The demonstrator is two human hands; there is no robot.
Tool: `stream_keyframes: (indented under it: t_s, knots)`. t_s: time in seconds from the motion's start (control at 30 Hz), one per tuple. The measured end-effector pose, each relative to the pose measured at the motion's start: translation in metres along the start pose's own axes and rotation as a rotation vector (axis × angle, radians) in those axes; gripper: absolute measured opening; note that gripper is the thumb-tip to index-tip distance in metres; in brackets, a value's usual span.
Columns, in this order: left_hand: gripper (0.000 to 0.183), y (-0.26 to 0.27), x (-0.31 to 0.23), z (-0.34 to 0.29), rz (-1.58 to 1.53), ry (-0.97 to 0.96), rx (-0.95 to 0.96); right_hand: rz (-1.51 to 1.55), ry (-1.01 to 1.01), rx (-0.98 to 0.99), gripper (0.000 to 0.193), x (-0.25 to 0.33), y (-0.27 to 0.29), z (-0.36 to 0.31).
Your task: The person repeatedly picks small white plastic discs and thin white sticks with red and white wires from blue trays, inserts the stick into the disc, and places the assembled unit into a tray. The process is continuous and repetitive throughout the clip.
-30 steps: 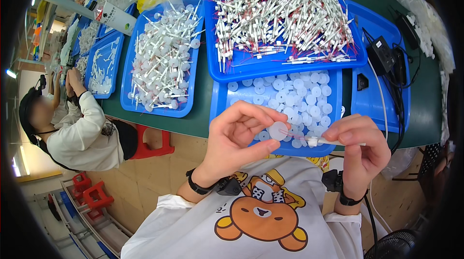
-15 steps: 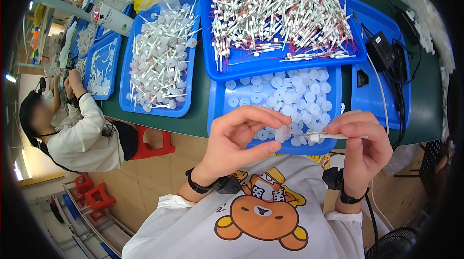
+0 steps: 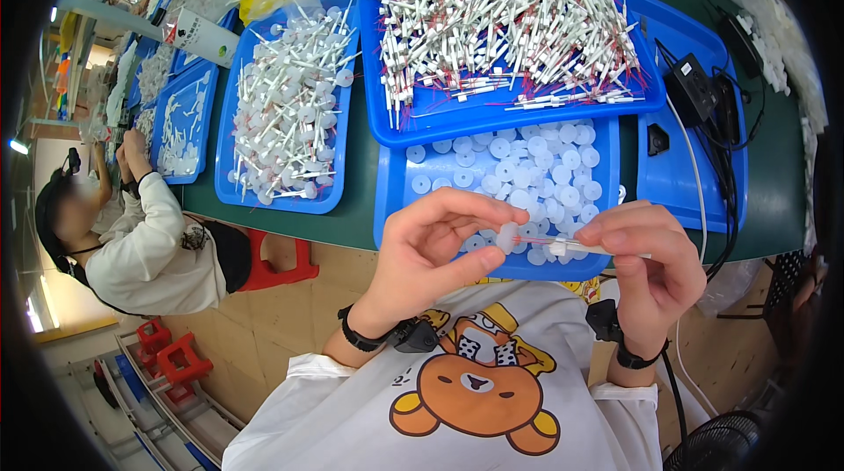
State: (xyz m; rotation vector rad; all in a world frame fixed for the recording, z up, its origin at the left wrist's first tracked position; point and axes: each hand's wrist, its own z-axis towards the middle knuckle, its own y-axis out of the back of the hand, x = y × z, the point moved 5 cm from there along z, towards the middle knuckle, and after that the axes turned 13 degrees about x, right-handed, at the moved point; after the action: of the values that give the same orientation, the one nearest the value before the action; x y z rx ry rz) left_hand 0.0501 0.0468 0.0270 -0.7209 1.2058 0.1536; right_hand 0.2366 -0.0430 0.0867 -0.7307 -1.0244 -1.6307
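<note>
Between thumb and fingers, my left hand pinches a translucent white disc on its edge. My right hand grips a thin white stick-like part with a small white block and fine red wires at its left end. Those wires reach the disc's middle; whether they pass through it I cannot tell. Below both hands lies a blue tray of loose translucent discs.
Behind stands a blue tray heaped with wired white parts. Another blue tray, left, holds parts joined to discs. At right, black adapters and cables rest on a tray. A co-worker sits at left beside a red stool.
My right hand has moved slightly left with the white part, bringing its block nearer the disc. My left hand has barely shifted.
</note>
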Motion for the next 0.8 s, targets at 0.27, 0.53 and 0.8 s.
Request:
stream_keyframes:
  t_s: [0.27,0.53,0.8]
  knots:
    - [0.034,-0.002,0.003,0.001,-0.063,-0.038,0.061,0.005,-0.066,0.104,0.024,0.0,-0.009,0.005]
    - [0.037,0.0,0.002,0.001,-0.004,-0.089,0.054,-0.219,-0.115,0.145,0.039,0.007,-0.013,0.004]
    - [0.038,-0.004,0.003,0.003,0.048,-0.106,0.056,-0.49,-0.037,0.199,0.051,0.002,-0.025,0.001]
